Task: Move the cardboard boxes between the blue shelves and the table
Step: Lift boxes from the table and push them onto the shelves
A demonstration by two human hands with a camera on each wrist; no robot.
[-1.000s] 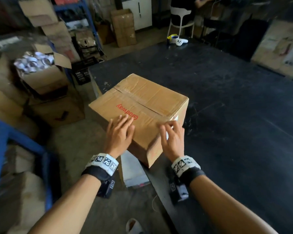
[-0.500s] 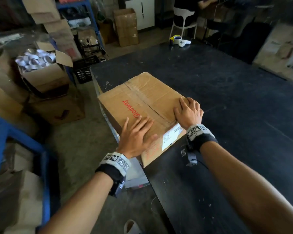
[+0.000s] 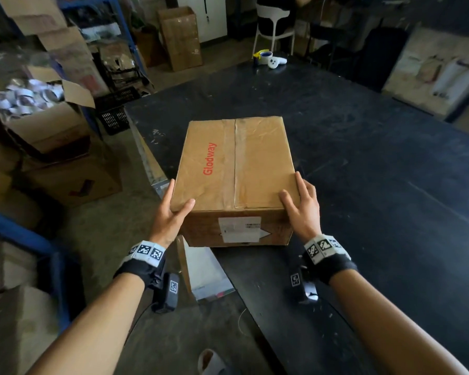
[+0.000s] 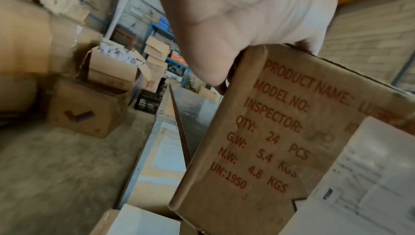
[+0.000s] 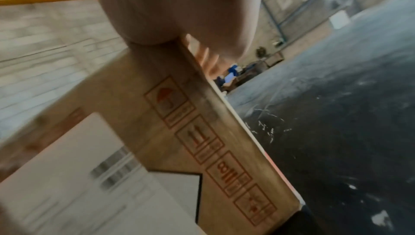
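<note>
A taped brown cardboard box [image 3: 236,163] with red "Glodway" print lies on the black table [image 3: 363,158], close to its left edge, white label facing me. My left hand [image 3: 173,209] grips the near left corner, thumb on top and fingers down the left side. My right hand [image 3: 301,204] grips the near right corner the same way. In the left wrist view the left hand [image 4: 235,16] sits over the box [image 4: 269,141] edge. The right wrist view shows the right hand [image 5: 179,7] on the box [image 5: 157,114] above the table [image 5: 336,132]. A blue shelf frame [image 3: 25,239] stands at lower left.
On the floor at left are an open carton of white rolls [image 3: 38,109], a shut carton [image 3: 73,180] and a black crate [image 3: 117,109]. A tape dispenser and white controller [image 3: 268,59] sit at the table's far edge. A white chair [image 3: 275,25] stands behind.
The box has turned from diagonal to square with the table and sits farther onto it. Both hands slid from its top to its near corners.
</note>
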